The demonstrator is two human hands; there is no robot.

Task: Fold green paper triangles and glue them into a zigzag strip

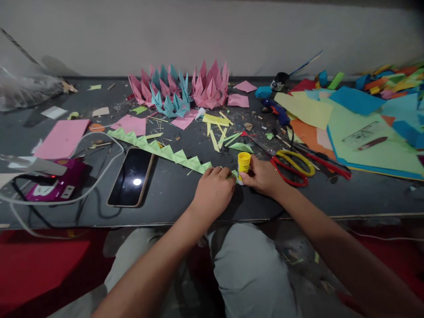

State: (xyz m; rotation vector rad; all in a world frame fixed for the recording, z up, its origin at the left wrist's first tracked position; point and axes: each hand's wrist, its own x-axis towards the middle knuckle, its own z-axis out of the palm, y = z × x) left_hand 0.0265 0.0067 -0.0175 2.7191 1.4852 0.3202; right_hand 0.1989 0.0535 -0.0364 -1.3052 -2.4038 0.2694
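A long light-green strip of folded paper points (165,151) runs slantwise across the dark table. My left hand (216,187) rests on its near right end, fingers bent down onto the paper and covering part of it. My right hand (263,176) is closed round a yellow glue stick (244,162), which stands upright at the strip's right end, its lower part touching or very near the paper. A phone (130,177) lies below the strip on the left. Behind stand pink (211,86) and blue (171,99) folded paper crowns.
Scissors with red handles (288,174) and yellow-handled ones (296,161) lie right of my right hand. A glue gun (276,110), coloured sheets (371,137) and scraps spread at the right. At left are a purple power box (59,183), white cable and pink paper (62,138).
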